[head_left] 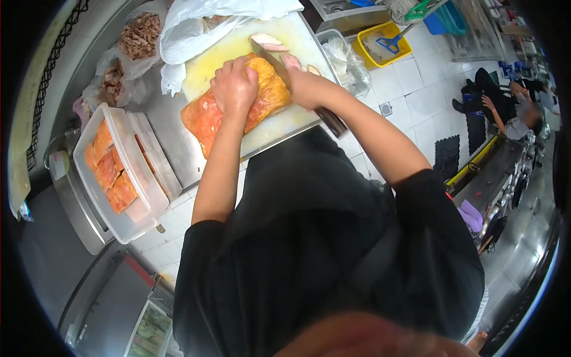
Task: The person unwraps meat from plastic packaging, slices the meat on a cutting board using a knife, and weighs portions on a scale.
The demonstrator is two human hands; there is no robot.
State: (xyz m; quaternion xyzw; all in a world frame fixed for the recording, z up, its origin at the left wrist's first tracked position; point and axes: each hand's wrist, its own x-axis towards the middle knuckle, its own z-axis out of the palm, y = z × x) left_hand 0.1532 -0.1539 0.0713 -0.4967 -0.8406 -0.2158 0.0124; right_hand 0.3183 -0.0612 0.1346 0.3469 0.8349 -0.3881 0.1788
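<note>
A large slab of roast pork (208, 116), orange and golden on top, lies on a white cutting board (285, 128). My left hand (234, 86) presses on its upper side with curled fingers, holding it down. In my right hand (309, 89) is a knife (275, 64), its blade at the slab's far right end and its dark handle (331, 121) sticking out below my wrist. Beyond the blade lie a few pale cut pieces of meat (270, 43). Part of the blade is hidden by my right hand.
Left of the board stands a clear plastic tub (151, 202) with several orange meat pieces. Bags of chopped meat (140, 35) and a white plastic bag (187, 30) lie behind. A yellow bin (366, 43) stands on the tiled floor; a person (505, 110) sits at far right.
</note>
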